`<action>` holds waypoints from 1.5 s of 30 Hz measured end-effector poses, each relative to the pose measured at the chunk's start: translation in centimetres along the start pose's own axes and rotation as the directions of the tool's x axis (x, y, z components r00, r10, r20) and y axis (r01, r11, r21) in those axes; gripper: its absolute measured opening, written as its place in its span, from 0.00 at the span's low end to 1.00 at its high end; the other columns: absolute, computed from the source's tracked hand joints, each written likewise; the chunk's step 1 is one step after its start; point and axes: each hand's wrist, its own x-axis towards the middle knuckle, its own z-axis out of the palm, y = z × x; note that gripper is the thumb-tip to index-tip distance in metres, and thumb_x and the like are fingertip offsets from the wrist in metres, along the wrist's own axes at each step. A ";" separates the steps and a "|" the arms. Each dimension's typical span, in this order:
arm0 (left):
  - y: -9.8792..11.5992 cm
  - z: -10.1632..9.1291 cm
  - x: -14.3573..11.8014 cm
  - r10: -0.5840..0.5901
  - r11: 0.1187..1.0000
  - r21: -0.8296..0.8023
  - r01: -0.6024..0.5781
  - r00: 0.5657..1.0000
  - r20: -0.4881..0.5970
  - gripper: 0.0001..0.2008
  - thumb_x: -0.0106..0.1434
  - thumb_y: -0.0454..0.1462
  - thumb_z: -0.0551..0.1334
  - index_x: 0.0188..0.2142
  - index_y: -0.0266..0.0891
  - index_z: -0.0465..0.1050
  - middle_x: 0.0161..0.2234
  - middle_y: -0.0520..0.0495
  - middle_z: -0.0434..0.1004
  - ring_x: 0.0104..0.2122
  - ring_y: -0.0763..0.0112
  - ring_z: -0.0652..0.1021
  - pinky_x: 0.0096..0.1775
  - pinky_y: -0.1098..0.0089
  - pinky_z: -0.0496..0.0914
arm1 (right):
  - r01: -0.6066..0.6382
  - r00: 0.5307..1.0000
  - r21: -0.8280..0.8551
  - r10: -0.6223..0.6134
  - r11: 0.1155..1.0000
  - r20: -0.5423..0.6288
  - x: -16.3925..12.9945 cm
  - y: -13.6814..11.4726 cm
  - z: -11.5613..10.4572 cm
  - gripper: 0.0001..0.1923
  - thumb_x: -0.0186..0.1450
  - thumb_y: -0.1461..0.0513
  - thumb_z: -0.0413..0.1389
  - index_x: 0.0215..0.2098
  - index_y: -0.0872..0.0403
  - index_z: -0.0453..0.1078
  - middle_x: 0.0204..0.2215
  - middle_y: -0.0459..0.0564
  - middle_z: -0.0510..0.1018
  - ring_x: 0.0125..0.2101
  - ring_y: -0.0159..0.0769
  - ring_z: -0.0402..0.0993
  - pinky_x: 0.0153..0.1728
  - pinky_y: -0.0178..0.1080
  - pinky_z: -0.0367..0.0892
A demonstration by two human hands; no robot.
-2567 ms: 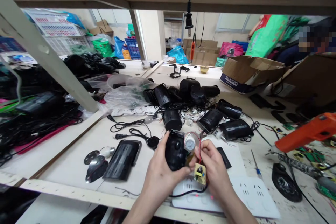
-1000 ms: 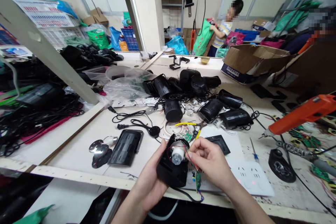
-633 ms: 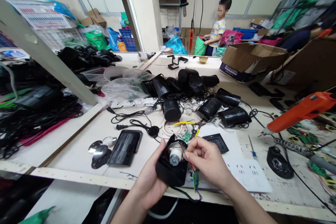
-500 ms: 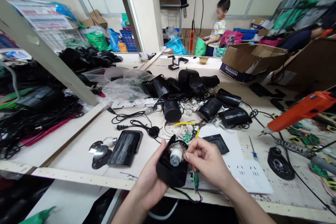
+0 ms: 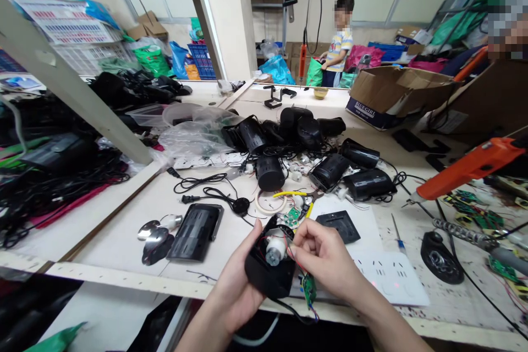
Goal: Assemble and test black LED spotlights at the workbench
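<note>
My left hand (image 5: 235, 283) is wrapped round a black plastic housing (image 5: 268, 279), held tilted with its inside facing up. A white motor (image 5: 275, 250) with a clear, ridged end sits in the housing. My right hand (image 5: 328, 258) is closed at the housing's right edge, thumb and forefinger pinching thin wires beside the motor; the fingertips partly hide them. Below these fingers a small green circuit board (image 5: 308, 289) hangs on wires. A curved black cover (image 5: 196, 232) lies left of my left hand, and a flat black frame (image 5: 339, 226) lies beyond my right hand.
Several black housings (image 5: 270, 173) are heaped at mid-table. Yellow-handled pliers (image 5: 291, 194) lie before them. An orange electric screwdriver (image 5: 470, 170) juts in from the right, near a small blue screwdriver (image 5: 399, 242). A white power strip (image 5: 390, 286) lies by my right forearm. People stand beyond the table.
Both hands stay nearly in place, my right fingers still at the wires. The dangling circuit board has swung and turned slightly. At the far right, a person has risen into view.
</note>
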 end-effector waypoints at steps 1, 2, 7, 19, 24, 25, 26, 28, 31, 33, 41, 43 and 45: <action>0.0 0.1 0.0 0.002 1.000 0.008 -0.002 1.000 -0.008 0.21 0.71 0.43 0.51 0.33 0.29 0.76 0.25 0.42 0.81 0.20 0.66 0.80 0.28 0.68 0.76 | 0.000 1.000 0.000 0.000 1.000 -0.003 0.0 0.0 0.1 0.07 0.55 0.60 0.58 0.24 0.52 0.64 0.17 0.41 0.65 0.18 0.28 0.59 0.19 0.31 0.54; 0.0 0.1 -0.1 0.005 1.000 0.017 -0.005 1.000 -0.017 0.22 0.71 0.43 0.51 0.33 0.30 0.75 0.24 0.42 0.81 0.20 0.66 0.80 0.27 0.69 0.75 | -0.002 1.000 -0.003 0.002 1.000 -0.008 0.0 0.0 0.1 0.07 0.55 0.60 0.58 0.24 0.52 0.64 0.17 0.41 0.66 0.19 0.28 0.59 0.19 0.31 0.54; 0.0 0.3 0.2 0.042 0.998 0.046 -0.041 0.999 -0.009 0.21 0.71 0.44 0.51 0.34 0.30 0.75 0.25 0.42 0.81 0.20 0.64 0.79 0.24 0.67 0.75 | -0.022 0.999 0.007 0.022 1.000 -0.028 0.3 0.0 0.1 0.07 0.54 0.59 0.57 0.24 0.53 0.64 0.18 0.42 0.67 0.19 0.28 0.61 0.20 0.32 0.56; 0.1 0.8 0.2 0.006 0.999 -0.040 -0.005 1.000 0.010 0.24 0.72 0.44 0.49 0.33 0.29 0.76 0.26 0.40 0.81 0.23 0.61 0.81 0.26 0.64 0.76 | -0.061 0.998 0.138 0.057 0.989 0.032 0.3 -0.3 -0.8 0.13 0.57 0.53 0.60 0.29 0.55 0.68 0.18 0.41 0.68 0.17 0.26 0.64 0.17 0.30 0.61; -0.1 1.0 0.2 0.003 0.998 -0.060 -0.002 1.000 0.002 0.24 0.72 0.44 0.49 0.33 0.30 0.76 0.26 0.40 0.82 0.23 0.62 0.81 0.26 0.64 0.76 | -0.047 0.999 0.137 0.047 0.989 0.006 0.4 0.0 -0.7 0.14 0.57 0.53 0.60 0.27 0.55 0.68 0.16 0.41 0.69 0.16 0.26 0.64 0.17 0.29 0.60; -0.1 1.0 0.2 0.007 0.998 -0.066 -0.006 1.000 0.005 0.24 0.72 0.44 0.49 0.33 0.30 0.76 0.26 0.40 0.82 0.23 0.62 0.81 0.27 0.65 0.76 | -0.047 0.999 0.136 0.048 0.990 -0.005 0.4 0.1 -0.7 0.14 0.57 0.53 0.60 0.27 0.55 0.68 0.16 0.41 0.69 0.16 0.26 0.64 0.17 0.29 0.60; -0.2 1.1 0.2 0.011 0.997 -0.071 -0.011 1.000 0.004 0.24 0.72 0.44 0.49 0.32 0.30 0.76 0.26 0.41 0.82 0.23 0.63 0.81 0.27 0.65 0.76 | -0.047 0.999 0.136 0.050 0.990 -0.017 0.4 0.1 -0.7 0.14 0.57 0.53 0.60 0.27 0.55 0.69 0.16 0.41 0.69 0.16 0.26 0.64 0.17 0.29 0.60; -0.3 1.0 0.2 0.011 0.997 -0.071 -0.011 1.000 0.000 0.24 0.72 0.44 0.49 0.32 0.30 0.76 0.25 0.41 0.81 0.22 0.63 0.80 0.26 0.65 0.76 | -0.039 0.998 0.141 0.046 0.989 -0.043 0.3 0.3 -0.6 0.14 0.56 0.52 0.60 0.27 0.56 0.69 0.16 0.42 0.69 0.16 0.27 0.64 0.17 0.30 0.60; -0.5 1.0 0.1 0.017 0.998 -0.060 -0.017 1.000 -0.013 0.24 0.72 0.44 0.49 0.31 0.30 0.76 0.25 0.41 0.81 0.22 0.64 0.80 0.26 0.66 0.76 | -0.007 0.997 0.150 0.018 0.989 -0.075 0.1 0.5 -0.4 0.14 0.57 0.53 0.60 0.26 0.56 0.69 0.17 0.42 0.69 0.17 0.27 0.64 0.19 0.30 0.61; -0.6 1.0 0.0 0.030 0.998 -0.062 -0.031 0.999 -0.019 0.23 0.72 0.43 0.49 0.32 0.30 0.76 0.26 0.41 0.81 0.22 0.65 0.80 0.27 0.67 0.76 | 0.022 0.996 0.145 -0.010 0.989 -0.087 0.0 0.6 -0.2 0.13 0.58 0.54 0.59 0.26 0.55 0.68 0.17 0.42 0.69 0.17 0.27 0.64 0.19 0.30 0.61; -0.4 1.1 -0.2 0.052 0.996 -0.070 -0.058 0.996 -0.074 0.20 0.72 0.42 0.50 0.35 0.31 0.75 0.28 0.41 0.82 0.23 0.65 0.80 0.26 0.65 0.76 | 0.194 0.973 -0.043 -0.198 0.980 -0.120 0.1 0.7 0.3 0.09 0.63 0.59 0.55 0.27 0.55 0.67 0.20 0.42 0.69 0.18 0.26 0.64 0.20 0.30 0.58; -0.1 1.1 -0.1 0.048 0.996 -0.067 -0.053 0.996 -0.071 0.20 0.72 0.42 0.50 0.33 0.31 0.75 0.27 0.41 0.82 0.22 0.65 0.80 0.25 0.65 0.76 | 0.206 0.970 -0.070 -0.213 0.976 -0.119 0.1 0.7 0.3 0.08 0.64 0.59 0.55 0.28 0.55 0.67 0.21 0.42 0.71 0.19 0.26 0.66 0.20 0.30 0.59; 0.3 0.9 0.0 0.015 0.999 -0.050 -0.018 0.999 -0.053 0.21 0.72 0.41 0.49 0.33 0.31 0.74 0.26 0.41 0.81 0.22 0.64 0.80 0.25 0.63 0.77 | 0.202 0.971 -0.104 -0.213 0.974 -0.110 0.1 0.5 0.1 0.06 0.64 0.60 0.56 0.33 0.55 0.69 0.21 0.41 0.71 0.20 0.27 0.67 0.21 0.30 0.60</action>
